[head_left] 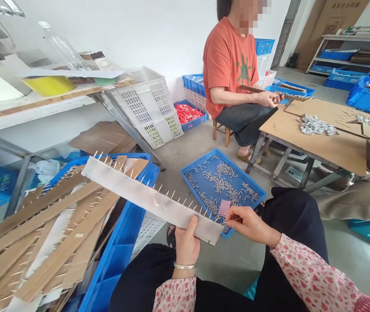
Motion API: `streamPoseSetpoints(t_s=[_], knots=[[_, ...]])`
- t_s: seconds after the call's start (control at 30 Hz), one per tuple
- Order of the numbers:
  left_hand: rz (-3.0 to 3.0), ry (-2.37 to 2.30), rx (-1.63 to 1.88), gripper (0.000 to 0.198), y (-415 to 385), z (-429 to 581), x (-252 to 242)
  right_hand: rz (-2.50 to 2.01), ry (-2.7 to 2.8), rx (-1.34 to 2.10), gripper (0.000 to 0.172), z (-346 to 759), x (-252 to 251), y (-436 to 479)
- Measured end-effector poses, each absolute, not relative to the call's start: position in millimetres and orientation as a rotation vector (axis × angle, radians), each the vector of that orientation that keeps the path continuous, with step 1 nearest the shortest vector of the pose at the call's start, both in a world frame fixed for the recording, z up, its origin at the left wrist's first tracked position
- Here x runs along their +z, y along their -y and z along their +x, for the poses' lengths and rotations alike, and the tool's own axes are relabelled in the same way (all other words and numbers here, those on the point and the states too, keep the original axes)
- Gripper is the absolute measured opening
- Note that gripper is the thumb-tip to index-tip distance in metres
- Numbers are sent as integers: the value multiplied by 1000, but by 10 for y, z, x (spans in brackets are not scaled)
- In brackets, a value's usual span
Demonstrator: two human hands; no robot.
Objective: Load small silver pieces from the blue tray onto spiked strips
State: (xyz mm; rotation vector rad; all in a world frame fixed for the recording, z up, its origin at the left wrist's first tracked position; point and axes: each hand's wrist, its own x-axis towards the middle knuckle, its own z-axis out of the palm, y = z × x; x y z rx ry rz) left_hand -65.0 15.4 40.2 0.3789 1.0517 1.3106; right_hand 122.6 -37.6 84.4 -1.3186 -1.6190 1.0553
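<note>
A long pale strip (145,197) with a row of thin sticks along its upper edge slants across the view. My left hand (187,245) holds it near its lower right end, thumb on the front face. At that end, my right hand (248,225) is closed, its thumb and fingertips pinching what looks like a thin stick beside the strip's corner. Behind the strip on the floor lies a blue tray (189,167) with many small grey pieces (227,169). A pink scrap (224,207) is in the tray near my right fingertips.
At left, a blue crate (111,264) is piled with cardboard strips (70,242) bearing sticks. A person (232,65) sits on a stool, holding another strip. At right stands a low table (344,151) with grey-white pieces; another person's hand is at its right edge.
</note>
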Motion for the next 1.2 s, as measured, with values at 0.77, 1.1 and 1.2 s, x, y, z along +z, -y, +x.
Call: streamPoseSetpoints(t_s=[0.77, 1.1, 1.2], knots=[[645, -721, 1189, 23, -129, -758, 487, -1266, 1839, 966, 17, 1158, 900, 428], [597, -798, 1171, 26, -119, -721, 503, -1303, 1701, 1083, 21, 1075, 761, 459], [496, -806, 1241, 36, -138, -723, 484, -1300, 1502, 1236, 15, 1145, 771, 455]])
